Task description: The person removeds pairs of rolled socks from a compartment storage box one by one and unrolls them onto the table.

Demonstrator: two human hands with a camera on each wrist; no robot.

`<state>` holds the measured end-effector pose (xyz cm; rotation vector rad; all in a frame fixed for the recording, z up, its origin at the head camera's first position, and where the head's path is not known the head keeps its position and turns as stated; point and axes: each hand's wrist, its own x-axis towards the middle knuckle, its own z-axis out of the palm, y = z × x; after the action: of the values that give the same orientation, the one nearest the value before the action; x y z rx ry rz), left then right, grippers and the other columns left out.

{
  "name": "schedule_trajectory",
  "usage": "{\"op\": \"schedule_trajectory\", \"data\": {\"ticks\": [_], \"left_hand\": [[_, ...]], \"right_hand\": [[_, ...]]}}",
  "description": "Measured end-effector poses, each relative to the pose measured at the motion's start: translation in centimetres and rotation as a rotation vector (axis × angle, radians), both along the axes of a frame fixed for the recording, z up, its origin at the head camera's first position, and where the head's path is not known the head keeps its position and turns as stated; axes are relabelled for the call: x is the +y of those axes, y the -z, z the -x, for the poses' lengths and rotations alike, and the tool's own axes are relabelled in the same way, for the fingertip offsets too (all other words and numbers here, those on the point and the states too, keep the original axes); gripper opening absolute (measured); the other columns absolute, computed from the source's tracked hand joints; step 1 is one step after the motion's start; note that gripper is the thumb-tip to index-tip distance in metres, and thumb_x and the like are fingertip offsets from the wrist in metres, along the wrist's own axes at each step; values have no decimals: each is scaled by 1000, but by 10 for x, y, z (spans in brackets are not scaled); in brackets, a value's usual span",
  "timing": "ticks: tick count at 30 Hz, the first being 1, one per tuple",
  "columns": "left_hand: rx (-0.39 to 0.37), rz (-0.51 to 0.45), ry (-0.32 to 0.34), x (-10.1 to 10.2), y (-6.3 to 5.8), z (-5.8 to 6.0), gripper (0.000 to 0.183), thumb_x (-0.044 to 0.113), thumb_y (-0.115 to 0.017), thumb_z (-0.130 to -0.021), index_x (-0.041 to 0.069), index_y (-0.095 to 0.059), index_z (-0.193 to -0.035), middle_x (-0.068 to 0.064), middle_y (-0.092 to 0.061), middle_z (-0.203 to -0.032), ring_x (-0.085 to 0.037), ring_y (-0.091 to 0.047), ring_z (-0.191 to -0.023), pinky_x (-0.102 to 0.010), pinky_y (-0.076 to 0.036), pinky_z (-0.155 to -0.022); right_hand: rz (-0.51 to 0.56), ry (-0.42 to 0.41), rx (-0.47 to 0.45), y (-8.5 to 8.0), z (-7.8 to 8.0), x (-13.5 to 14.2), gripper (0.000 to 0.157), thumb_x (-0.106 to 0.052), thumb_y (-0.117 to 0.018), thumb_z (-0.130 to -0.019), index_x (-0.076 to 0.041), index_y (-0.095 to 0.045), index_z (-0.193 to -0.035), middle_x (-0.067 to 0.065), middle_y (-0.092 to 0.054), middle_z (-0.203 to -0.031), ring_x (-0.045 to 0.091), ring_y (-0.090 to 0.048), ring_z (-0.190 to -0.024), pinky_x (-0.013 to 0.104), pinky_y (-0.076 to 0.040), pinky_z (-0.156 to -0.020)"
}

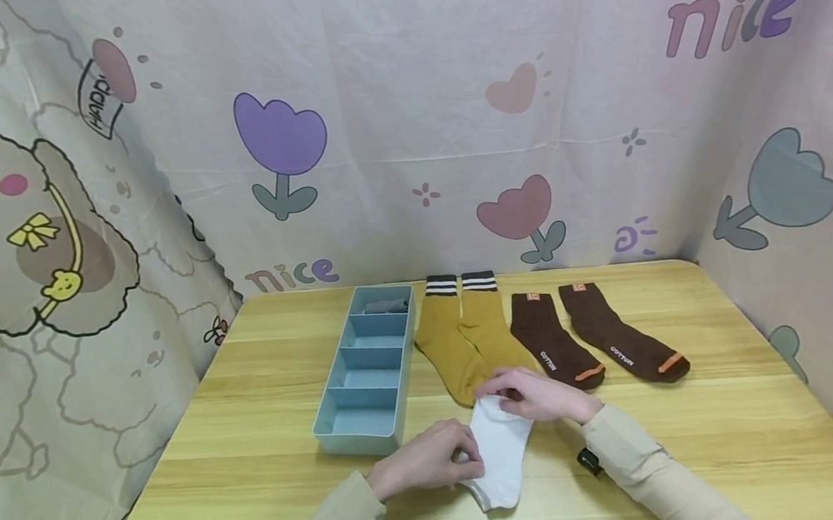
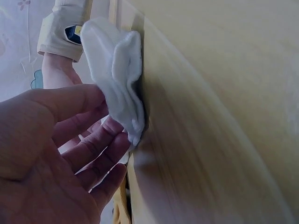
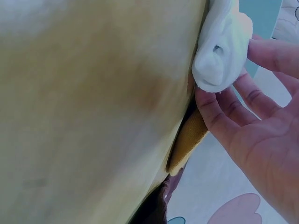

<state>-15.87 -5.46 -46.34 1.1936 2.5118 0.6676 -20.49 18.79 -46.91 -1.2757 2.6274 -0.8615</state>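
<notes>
A pair of white socks, or one folded white sock [image 1: 499, 457], lies on the table between the two hands; I cannot tell which. The left hand [image 1: 435, 456] pinches its left edge, with the thumb on top and fingertips at the fabric's side in the left wrist view. At the far end, the right hand [image 1: 538, 395] pinches the white fabric [image 3: 219, 58] between thumb and fingers. Just beyond lie two mustard socks [image 1: 443, 345] with striped dark cuffs, their toes near the right hand. Two brown socks [image 1: 556, 343] with orange toe marks are to their right.
A blue-grey box [image 1: 397, 417] with several compartments in a row stands left of the mustard socks. Its farthest compartment contains a dark grey cloth item [image 1: 386, 306]. Printed curtains [image 1: 403, 119] enclose the wooden table [image 1: 238, 444] at the back and sides.
</notes>
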Motion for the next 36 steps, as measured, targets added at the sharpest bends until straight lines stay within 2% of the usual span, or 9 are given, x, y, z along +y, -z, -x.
{"op": "schedule_trajectory", "data": {"ticks": [7, 12, 21, 24, 36], "left_hand": [[6, 3, 5, 0, 0, 0, 9, 23, -73, -89, 19, -80, -86, 14, -69, -85, 3, -54, -84, -12, -42, -80], [-7, 1, 6, -1, -1, 1, 10, 22, -72, -90, 18, -80, -86, 13, -69, -85, 2, -55, -84, -12, -42, -80], [-29, 2, -6, -2, -1, 1, 9, 22, -73, -90, 17, -80, -87, 13, -68, -85, 2, -53, -81, -12, -40, -78], [-33, 2, -7, -2, -2, 1, 9, 22, -73, -90, 17, -80, -87, 13, -68, -85, 2, -52, -80, -12, -40, -77], [-41, -2, -6, -3, -1, 2, 9, 23, -73, -90, 17, -80, -87, 14, -67, -84, 2, -51, -79, -12, -40, -76]], "right_hand": [[-24, 24, -9, 0, 0, 0, 30, 1, -60, -91, -7, -73, -117, 8, -71, -114, 18, -66, -104, 26, -55, -88], [-29, 48, -34, -1, -1, 1, 22, -6, -61, -95, -8, -75, -111, 5, -72, -107, 14, -65, -99, 26, -53, -86], [-29, 69, -59, 2, -1, 0, 14, -22, -72, -92, -11, -75, -100, -4, -66, -89, 7, -57, -80, 18, -47, -72], [-27, 76, -74, 2, -1, 0, 15, -25, -73, -92, -13, -75, -99, -5, -65, -88, 6, -56, -79, 18, -47, -71], [-15, 69, -65, 6, 2, 2, 9, -18, -71, -91, -12, -73, -97, -5, -66, -87, 1, -53, -77, 16, -46, -69]]}}
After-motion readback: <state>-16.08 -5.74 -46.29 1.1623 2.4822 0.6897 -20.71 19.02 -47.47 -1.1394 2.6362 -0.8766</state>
